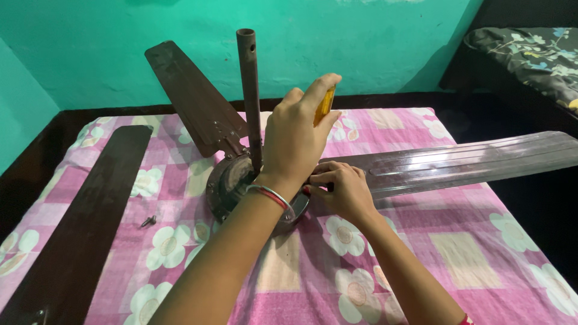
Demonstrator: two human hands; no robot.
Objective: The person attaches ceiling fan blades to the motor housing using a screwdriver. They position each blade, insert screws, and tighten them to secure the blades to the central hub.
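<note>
A brown ceiling fan motor (232,180) lies on a pink flowered sheet (445,241), its down rod (248,90) pointing up. My left hand (295,138) is closed around the yellow handle of a screwdriver (325,105), held upright over the motor's right rim. My right hand (343,189) rests on the root of the right fan blade (469,159), where it meets the motor, fingers pinched at the joint. What the fingers pinch is hidden. Another blade (192,96) is fixed to the motor and points back left.
A detached dark blade (84,222) lies along the left side of the sheet. A small loose screw (148,221) sits between it and the motor. A green wall stands behind, and a dark flowered cushion (530,54) is at the far right.
</note>
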